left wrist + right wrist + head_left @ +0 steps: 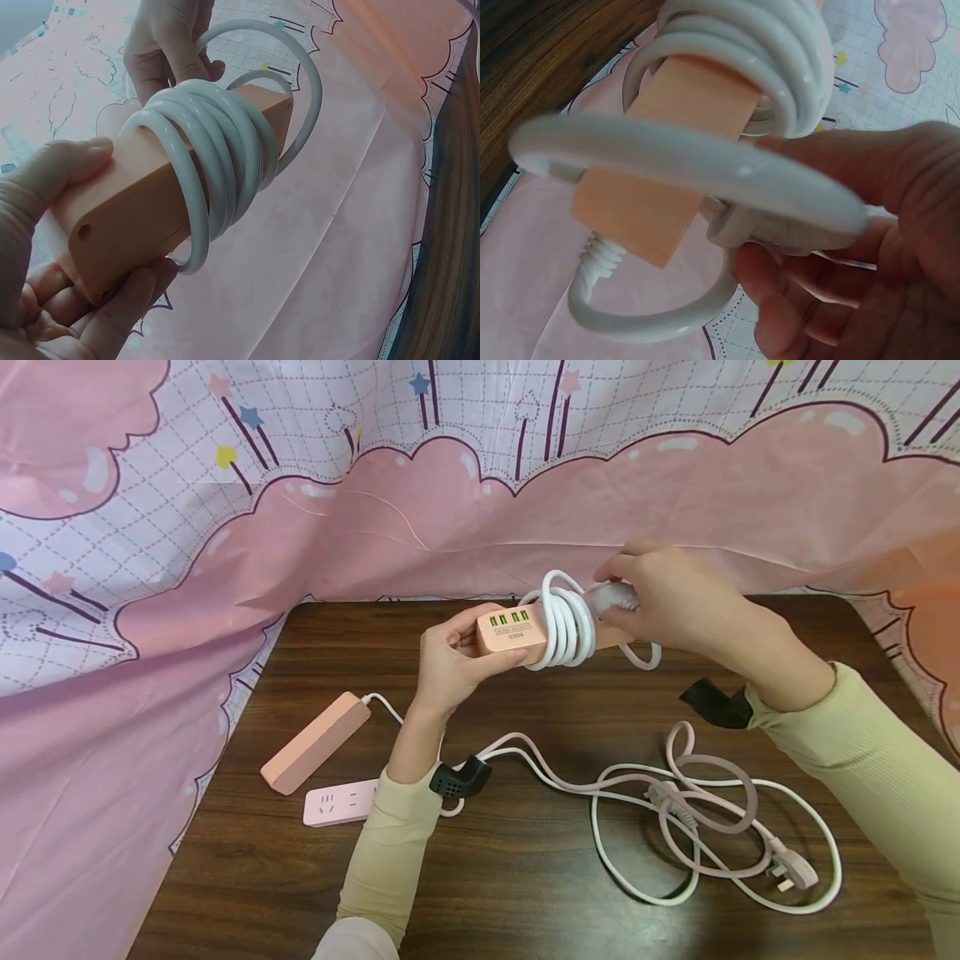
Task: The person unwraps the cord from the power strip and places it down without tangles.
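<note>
A peach power strip (517, 631) with green USB ports is held up above the table, tilted. Several turns of white cord (566, 627) are wrapped round its middle. My left hand (450, 660) grips the USB end, thumb on one face and fingers beneath, as the left wrist view also shows. At the other end, my right hand (675, 597) pinches the cord's pale plug (772, 229) against the strip's side. A loose loop of cord (667, 161) passes in front of the strip there. The plug's pins are hidden.
On the dark wooden table (540, 868) lie another peach power strip (315, 743) and a pink power strip (337, 803), both at the left. Tangled white and pinkish cords (682, 827) with plugs lie at the right. A patterned pink curtain (450, 527) hangs behind.
</note>
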`<state>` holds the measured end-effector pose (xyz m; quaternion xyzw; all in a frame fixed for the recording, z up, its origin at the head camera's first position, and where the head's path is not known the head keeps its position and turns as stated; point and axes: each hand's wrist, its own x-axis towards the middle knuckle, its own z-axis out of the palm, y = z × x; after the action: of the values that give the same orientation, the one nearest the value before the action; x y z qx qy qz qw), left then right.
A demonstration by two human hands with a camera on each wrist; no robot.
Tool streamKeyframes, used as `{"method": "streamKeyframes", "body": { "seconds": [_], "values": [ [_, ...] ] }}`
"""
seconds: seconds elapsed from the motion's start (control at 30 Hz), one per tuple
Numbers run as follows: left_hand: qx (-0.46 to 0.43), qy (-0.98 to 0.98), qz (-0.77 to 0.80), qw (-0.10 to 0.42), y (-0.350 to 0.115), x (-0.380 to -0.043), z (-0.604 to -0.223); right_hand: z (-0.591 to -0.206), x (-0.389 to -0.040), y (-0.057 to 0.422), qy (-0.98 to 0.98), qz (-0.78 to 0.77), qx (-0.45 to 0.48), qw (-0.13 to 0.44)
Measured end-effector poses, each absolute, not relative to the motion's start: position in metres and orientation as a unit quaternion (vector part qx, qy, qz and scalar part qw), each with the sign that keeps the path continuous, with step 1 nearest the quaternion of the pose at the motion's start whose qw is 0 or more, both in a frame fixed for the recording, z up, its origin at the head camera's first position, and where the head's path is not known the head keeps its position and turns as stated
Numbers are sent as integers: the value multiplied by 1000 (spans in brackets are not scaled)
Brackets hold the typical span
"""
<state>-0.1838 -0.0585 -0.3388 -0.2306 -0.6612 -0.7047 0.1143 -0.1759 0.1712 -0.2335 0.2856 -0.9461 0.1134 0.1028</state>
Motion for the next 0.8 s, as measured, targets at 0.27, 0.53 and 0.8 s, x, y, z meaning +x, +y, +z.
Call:
{"method": "streamKeyframes", "body": {
  "seconds": [0.27, 0.53, 0.8],
  "values": [
    [-242, -668, -695, 111, -60, -183, -341, -234, -179, 174, -932, 58, 345, 91],
    [-241, -669, -697, 98, -56, -182, -344, -238, -183, 179, -919, 59, 384, 64],
    [-245, -676, -691, 79, -53, -181, -348, -242, -186, 182, -923, 83, 375, -15]
  ]
}}
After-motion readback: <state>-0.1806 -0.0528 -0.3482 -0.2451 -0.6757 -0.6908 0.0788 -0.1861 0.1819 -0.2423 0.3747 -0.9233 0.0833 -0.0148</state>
